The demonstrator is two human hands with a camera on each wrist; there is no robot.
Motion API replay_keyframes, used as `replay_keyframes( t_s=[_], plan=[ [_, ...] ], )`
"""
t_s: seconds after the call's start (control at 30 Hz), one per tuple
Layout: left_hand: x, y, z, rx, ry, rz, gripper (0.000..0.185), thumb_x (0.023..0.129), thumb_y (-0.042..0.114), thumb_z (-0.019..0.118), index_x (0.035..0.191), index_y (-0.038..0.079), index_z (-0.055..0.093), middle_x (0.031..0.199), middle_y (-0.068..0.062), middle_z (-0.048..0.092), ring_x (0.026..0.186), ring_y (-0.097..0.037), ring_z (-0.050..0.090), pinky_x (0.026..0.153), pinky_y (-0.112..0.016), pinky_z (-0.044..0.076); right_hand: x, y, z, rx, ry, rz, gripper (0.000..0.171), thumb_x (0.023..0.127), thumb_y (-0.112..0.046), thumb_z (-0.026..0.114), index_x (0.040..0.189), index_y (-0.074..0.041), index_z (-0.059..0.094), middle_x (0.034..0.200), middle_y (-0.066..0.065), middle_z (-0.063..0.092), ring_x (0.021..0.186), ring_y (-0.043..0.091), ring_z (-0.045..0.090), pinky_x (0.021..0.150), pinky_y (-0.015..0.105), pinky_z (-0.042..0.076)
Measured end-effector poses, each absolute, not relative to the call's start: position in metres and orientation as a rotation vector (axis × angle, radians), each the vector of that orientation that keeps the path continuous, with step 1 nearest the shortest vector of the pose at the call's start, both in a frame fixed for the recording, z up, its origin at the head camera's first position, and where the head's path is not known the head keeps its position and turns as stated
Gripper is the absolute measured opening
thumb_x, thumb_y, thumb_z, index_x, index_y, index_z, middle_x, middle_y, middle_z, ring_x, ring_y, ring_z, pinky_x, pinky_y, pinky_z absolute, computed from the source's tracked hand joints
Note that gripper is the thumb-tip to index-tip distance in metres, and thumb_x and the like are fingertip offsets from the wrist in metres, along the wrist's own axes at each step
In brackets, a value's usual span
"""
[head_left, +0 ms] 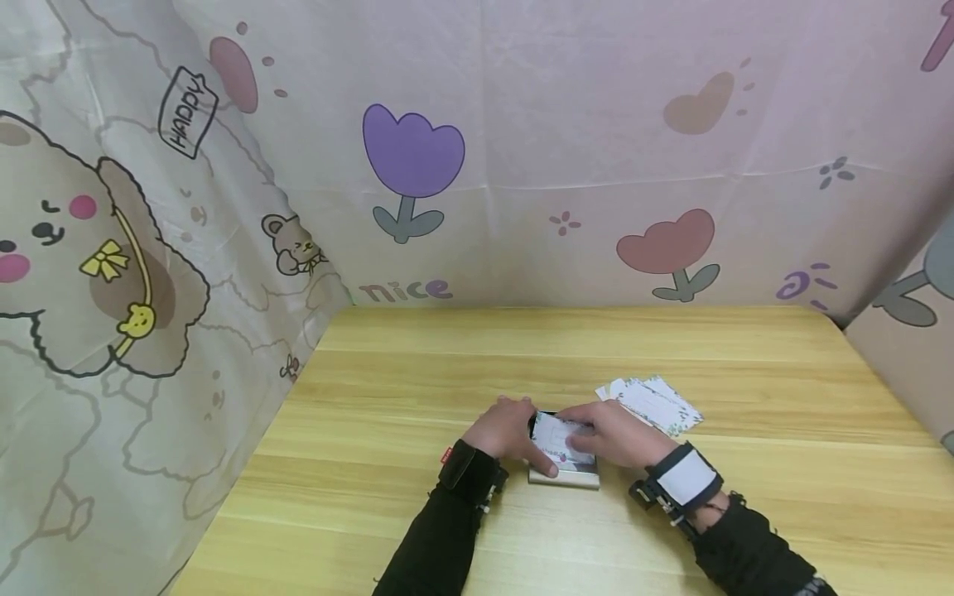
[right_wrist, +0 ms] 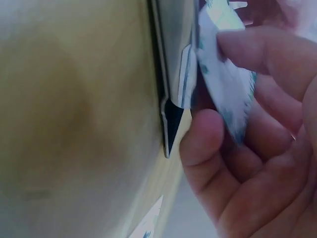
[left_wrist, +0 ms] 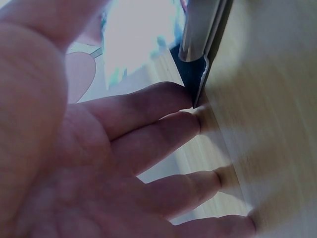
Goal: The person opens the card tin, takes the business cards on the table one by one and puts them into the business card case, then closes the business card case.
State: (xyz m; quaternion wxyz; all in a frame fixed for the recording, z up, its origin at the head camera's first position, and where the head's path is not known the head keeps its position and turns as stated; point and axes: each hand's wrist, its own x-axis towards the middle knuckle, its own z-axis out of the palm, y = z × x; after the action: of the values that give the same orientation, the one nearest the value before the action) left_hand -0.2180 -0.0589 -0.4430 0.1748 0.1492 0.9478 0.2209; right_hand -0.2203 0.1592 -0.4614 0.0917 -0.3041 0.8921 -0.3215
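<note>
**One metal card case [head_left: 564, 481] sitting between left hand [head_left: 503, 426] and right hand [head_left: 619, 434]**

In my head feed, printed cloth [head_left: 246, 430] is hanging around a wood-grain table [head_left: 298, 513]. From the left I'm reading "HAPPY" on a sign [head_left: 188, 113], then "nice" below one purple tulip [head_left: 413, 157]. The left hand is touching the case, its fingers straight, the two nearest the case together, the others parted; its thumb is lying at the front edge. The right hand is pinching at least one white floral card [head_left: 551, 443] over the case; I can't read its print. Beyond, at least three loose cards [head_left: 659, 406] are overlapping.
</note>
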Motion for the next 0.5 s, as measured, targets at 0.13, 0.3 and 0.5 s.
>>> replay_keyframes(
  t_s=[0.13,0.3,0.5],
  plan=[
    [-0.2179,-0.0590,-0.4436,0.425,2.685,0.644,0.084,0.063,0.045,0.100,0.129,0.005,0.066,0.114,-0.007,0.066,0.101,-0.023,0.058,0.078,-0.037,0.053,-0.2211,0.1574,-0.4635,-0.883,2.720,-0.960,0.039,0.101,-0.011,0.065,0.139,-0.003,0.064,0.126,0.014,0.070,0.071,0.006,0.056,0.061,0.026,0.045],
    [-0.2186,-0.0594,-0.4443,0.433,2.682,0.660,0.079,0.063,0.044,0.100,0.122,0.006,0.066,0.103,-0.003,0.065,0.091,-0.020,0.057,0.073,-0.035,0.052,-0.2220,0.1573,-0.4650,-0.874,2.733,-0.997,0.039,0.101,-0.009,0.063,0.140,-0.002,0.062,0.123,0.016,0.070,0.052,0.003,0.042,0.053,0.026,0.041],
    [-0.2190,-0.0590,-0.4454,0.432,2.692,0.631,0.090,0.063,0.046,0.100,0.133,0.005,0.064,0.121,-0.010,0.067,0.105,-0.025,0.060,0.081,-0.039,0.054,-0.2229,0.1593,-0.4658,-0.904,2.696,-1.021,0.038,0.101,-0.009,0.064,0.139,-0.003,0.064,0.130,0.020,0.068,0.061,0.003,0.052,0.051,0.027,0.042]
  ],
)
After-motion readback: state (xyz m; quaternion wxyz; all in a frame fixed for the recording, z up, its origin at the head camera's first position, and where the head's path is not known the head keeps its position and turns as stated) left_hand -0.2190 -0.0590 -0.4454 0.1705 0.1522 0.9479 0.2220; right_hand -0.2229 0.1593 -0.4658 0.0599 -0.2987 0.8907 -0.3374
